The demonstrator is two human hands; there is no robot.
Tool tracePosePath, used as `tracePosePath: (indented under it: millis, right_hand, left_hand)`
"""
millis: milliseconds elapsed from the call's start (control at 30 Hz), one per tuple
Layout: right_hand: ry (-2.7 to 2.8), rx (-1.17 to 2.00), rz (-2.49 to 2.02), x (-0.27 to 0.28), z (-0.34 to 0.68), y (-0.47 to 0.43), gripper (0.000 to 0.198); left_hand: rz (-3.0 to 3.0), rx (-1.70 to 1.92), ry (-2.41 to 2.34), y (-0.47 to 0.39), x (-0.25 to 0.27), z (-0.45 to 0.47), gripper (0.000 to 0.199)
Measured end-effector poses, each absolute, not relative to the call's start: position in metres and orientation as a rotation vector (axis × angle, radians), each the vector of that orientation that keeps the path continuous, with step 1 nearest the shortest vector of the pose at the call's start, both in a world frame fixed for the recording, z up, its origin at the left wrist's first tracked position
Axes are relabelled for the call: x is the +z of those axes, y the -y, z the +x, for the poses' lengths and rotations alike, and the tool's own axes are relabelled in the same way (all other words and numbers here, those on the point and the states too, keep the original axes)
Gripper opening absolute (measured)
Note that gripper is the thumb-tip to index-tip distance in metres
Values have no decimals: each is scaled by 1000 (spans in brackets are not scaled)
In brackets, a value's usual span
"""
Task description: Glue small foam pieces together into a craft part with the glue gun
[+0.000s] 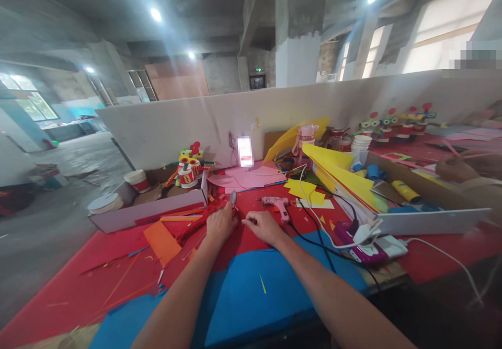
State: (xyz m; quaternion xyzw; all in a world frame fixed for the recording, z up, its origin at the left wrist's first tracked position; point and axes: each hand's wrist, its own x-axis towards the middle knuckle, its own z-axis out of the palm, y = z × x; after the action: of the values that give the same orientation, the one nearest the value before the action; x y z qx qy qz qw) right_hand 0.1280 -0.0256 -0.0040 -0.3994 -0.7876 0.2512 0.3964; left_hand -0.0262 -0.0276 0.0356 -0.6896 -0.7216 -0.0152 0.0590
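Observation:
My left hand (220, 227) is over the red sheet on the table, fingers closed and the index finger pointing forward. A shiny metal tip (233, 198), perhaps a scissors blade, shows right at its fingertips; whether the hand grips it I cannot tell. Just to the right, my right hand (263, 227) has thumb and fingers pinched together; anything between them is too small to make out. A pink hot glue gun (276, 206) lies beyond the right hand. Orange paper (162, 242) and thin strips lie left of the left hand.
A low box (149, 214) with paper cups and a yellow cup figure (190, 169) stands left. A white box (435, 222) of craft pieces is at right. Cables run past a purple power bank (363, 244). Blue sheet (270, 286) covers the near edge. Another person's hand (455, 166) is far right.

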Motion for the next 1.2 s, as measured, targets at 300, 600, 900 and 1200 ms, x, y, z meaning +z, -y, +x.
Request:
tracePosePath:
  millis: [300, 600, 900, 1200]
  right_hand:
    - [2127, 684, -1074, -5, 130, 29, 16]
    - [1643, 491, -1050, 2, 143, 19, 28]
    - [1661, 496, -1051, -2, 145, 17, 29]
    - [1730, 579, -1185, -3, 128, 4, 22]
  left_hand:
    - [-2173, 20, 2083, 34, 36, -35, 30]
    - [-2345, -326, 1818, 29, 27, -29, 24]
    - [-1924, -649, 1997, 23, 52, -77, 31]
    - [-1797, -497, 2240, 19, 56, -112, 31]
